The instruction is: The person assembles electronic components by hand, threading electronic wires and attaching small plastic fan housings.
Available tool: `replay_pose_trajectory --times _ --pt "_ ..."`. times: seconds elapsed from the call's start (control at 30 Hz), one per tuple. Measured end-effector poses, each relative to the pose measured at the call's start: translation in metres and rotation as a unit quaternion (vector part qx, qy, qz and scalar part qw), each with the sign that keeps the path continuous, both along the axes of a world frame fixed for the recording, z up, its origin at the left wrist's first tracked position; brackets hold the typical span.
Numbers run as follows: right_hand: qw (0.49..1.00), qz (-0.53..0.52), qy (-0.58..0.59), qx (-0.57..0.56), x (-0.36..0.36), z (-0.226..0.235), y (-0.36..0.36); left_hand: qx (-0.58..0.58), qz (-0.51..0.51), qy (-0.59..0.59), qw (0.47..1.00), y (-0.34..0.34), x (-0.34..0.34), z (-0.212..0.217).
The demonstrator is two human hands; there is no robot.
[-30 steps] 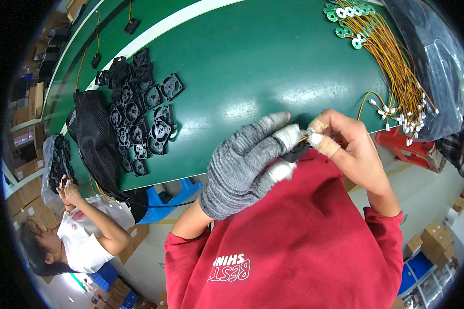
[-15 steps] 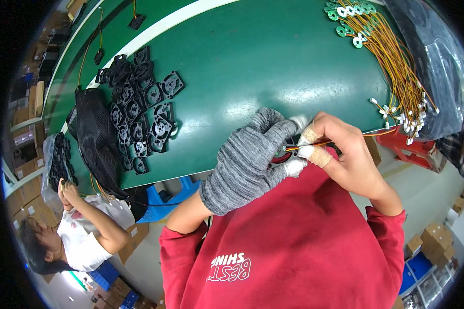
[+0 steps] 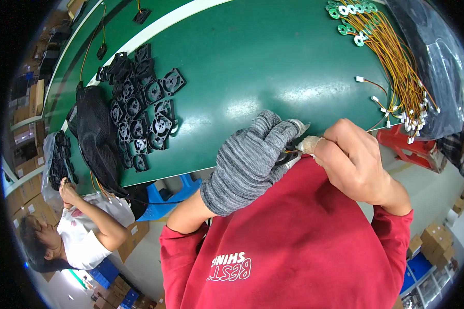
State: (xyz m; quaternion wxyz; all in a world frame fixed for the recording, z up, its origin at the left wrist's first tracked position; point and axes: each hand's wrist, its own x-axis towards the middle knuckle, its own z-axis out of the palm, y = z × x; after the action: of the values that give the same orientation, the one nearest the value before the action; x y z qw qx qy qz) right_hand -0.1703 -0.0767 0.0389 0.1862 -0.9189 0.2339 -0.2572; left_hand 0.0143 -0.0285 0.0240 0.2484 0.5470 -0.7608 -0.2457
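My left hand (image 3: 250, 159), in a grey striped knit glove with white-covered fingertips, is closed around a small black fan frame (image 3: 282, 158) near the table's front edge. Most of that frame is hidden by the glove. Thin coloured wires (image 3: 292, 151) run from it toward my right hand (image 3: 353, 162). Bare except for wrapped tape and white covers on the fingertips, the right hand pinches the wires close beside the frame. The exact grip point is hidden behind its thumb and finger.
Black fan frames (image 3: 139, 110) lie in a group on the green table (image 3: 232, 67), beside a black mesh bag (image 3: 95, 134). Orange-brown cables (image 3: 386, 56) with green ring boards and white connectors lie at far right, next to clear plastic (image 3: 433, 56). A co-worker (image 3: 87, 226) sits at left.
My right hand has turned and its fingers have curled in tighter at the wires. A white connector on a short cable now shows on the table at right. My left hand has barely moved.
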Motion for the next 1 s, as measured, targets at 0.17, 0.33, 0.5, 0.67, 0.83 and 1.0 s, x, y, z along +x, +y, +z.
replay_pose_trajectory --times 0.17,0.33,0.5,0.67,0.83,1.0 --pt "0.993 -0.01 -0.012 -0.117 0.002 -0.003 0.001 -0.012 -0.01 0.032 0.999 0.001 0.002 0.001" --pt "0.998 -0.011 -0.045 -0.039 0.003 0.0 0.007 0.015 -0.004 0.158 0.987 0.005 0.003 0.003" --pt "0.997 -0.019 -0.068 -0.028 0.002 0.003 0.024 0.022 -0.024 0.159 0.987 0.014 0.002 0.014" --pt "0.996 -0.019 -0.048 -0.08 -0.003 0.01 0.05 0.027 -0.043 0.157 0.986 0.036 -0.004 0.017" --pt "0.988 0.005 -0.092 0.124 -0.021 0.024 0.08 -0.086 -0.12 0.163 0.976 0.063 -0.015 0.023" --pt "0.942 0.021 -0.16 0.294 -0.039 0.038 0.112 -0.035 -0.174 0.286 0.942 0.086 -0.025 0.04"
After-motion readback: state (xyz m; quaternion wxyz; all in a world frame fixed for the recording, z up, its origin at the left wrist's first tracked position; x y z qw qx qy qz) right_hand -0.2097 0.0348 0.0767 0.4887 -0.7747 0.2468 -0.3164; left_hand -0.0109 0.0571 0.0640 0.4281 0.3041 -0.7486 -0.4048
